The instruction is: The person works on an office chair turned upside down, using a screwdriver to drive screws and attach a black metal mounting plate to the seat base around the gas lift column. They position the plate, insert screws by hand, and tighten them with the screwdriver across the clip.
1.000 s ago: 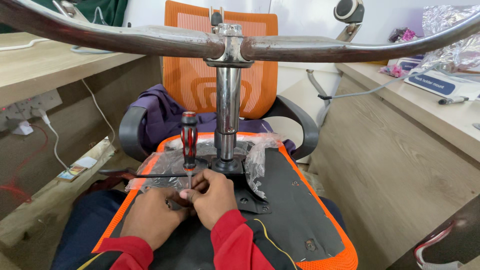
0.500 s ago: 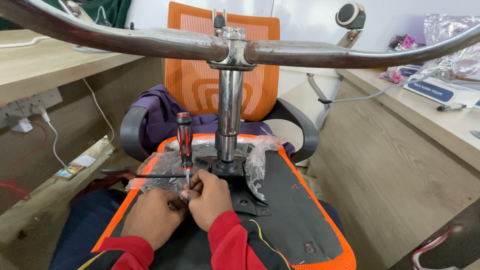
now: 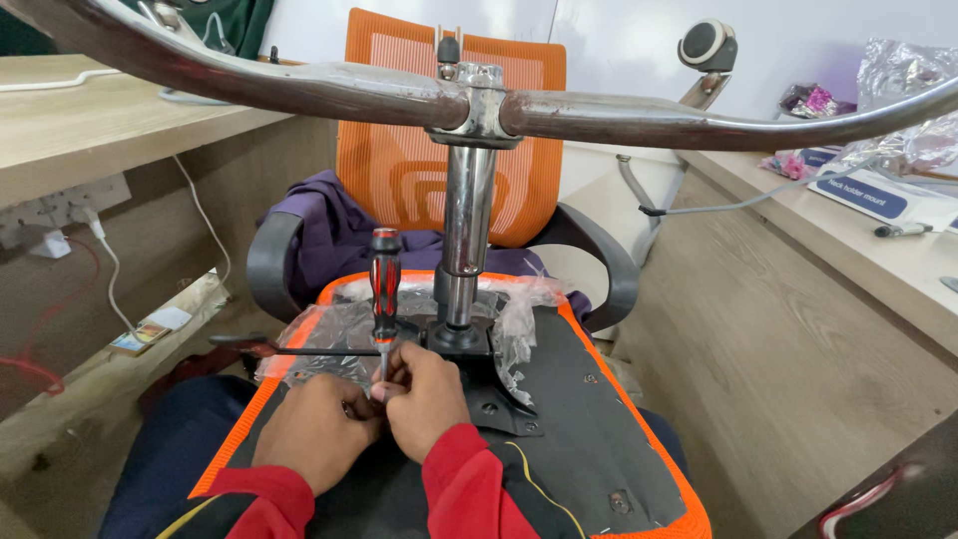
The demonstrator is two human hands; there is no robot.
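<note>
- Your left hand [image 3: 317, 431] and right hand [image 3: 427, 395] press together over the upturned chair seat [image 3: 579, 439] on your lap, near its left edge, fingers curled around the lower shaft of a red-and-black screwdriver [image 3: 383, 299]; what the tip sits in cannot be seen.
- The screwdriver stands nearly upright with its handle free above your fingers; gripped that low, it could tip and skid off the fastener onto the black underside.
- Loose clear plastic wrap [image 3: 344, 329] bunches just beside the tool and could snag the tip.
- The seat only rests on your knees, so hard pushing may rock it.
- Beyond, the chrome column [image 3: 461, 240] and base arms [image 3: 699, 112] hang top-heavy toward the orange chair [image 3: 419, 170].
</note>
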